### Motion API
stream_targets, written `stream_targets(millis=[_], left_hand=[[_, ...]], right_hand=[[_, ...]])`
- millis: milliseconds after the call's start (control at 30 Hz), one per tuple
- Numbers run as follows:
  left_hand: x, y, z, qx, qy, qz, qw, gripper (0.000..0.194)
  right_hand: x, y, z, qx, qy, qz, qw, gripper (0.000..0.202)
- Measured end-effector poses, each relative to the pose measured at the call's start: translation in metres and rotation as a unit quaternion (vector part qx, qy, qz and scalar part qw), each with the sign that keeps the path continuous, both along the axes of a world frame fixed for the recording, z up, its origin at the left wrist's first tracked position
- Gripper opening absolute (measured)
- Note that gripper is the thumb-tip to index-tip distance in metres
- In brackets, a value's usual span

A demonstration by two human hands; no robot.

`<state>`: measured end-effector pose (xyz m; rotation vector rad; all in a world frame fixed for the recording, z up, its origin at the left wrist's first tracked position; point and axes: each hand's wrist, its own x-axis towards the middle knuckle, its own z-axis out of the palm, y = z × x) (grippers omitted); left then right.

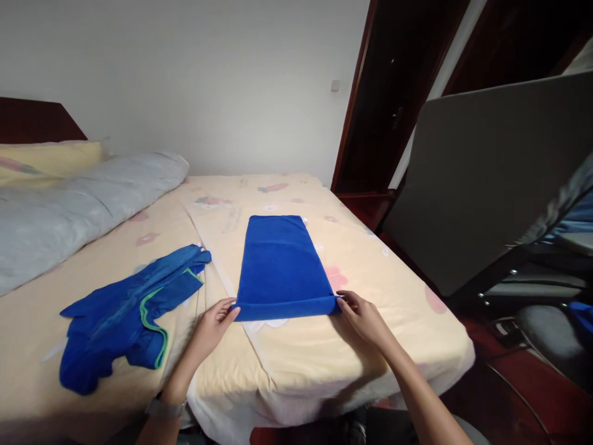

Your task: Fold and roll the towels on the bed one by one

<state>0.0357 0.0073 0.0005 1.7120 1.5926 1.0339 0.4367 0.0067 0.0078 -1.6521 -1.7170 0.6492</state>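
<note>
A blue cloth [285, 259] lies flat on the bed, narrower toward its far end, with its near edge turned over into a band. My left hand [217, 320] pinches the left end of that band between thumb and fingers. At the band's right end, my right hand [360, 312] holds the corner the same way. A second blue cloth [125, 315] with green edging lies crumpled on the bed to the left of my left hand.
The bed [296, 364] has a yellow patterned sheet. A long grey bolster [88, 201] and a yellow pillow [55, 157] lie at the left. Beyond the bed's right edge stands a dark grey panel [486, 173], with a cable on the floor.
</note>
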Motion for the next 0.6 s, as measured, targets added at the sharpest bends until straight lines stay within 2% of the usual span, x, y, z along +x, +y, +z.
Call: stream_targets(millis=[100, 267, 400, 600], left_hand=[[0.002, 0.008, -0.004, -0.007, 0.015, 0.052, 0.999, 0.047], [0.005, 0.01, -0.003, -0.028, 0.091, 0.036, 0.995, 0.038], [0.007, 0.012, -0.001, -0.054, 0.126, 0.051, 0.989, 0.038], [0.014, 0.015, 0.01, -0.104, 0.201, 0.057, 0.972, 0.039]], right_hand=[[0.003, 0.008, -0.005, -0.017, 0.045, -0.039, 0.998, 0.037], [0.008, 0.015, -0.014, -0.071, 0.108, -0.044, 0.991, 0.034], [0.007, 0.023, -0.021, -0.082, 0.152, -0.046, 0.984, 0.033], [-0.003, 0.03, -0.02, -0.111, 0.24, -0.051, 0.963, 0.028]])
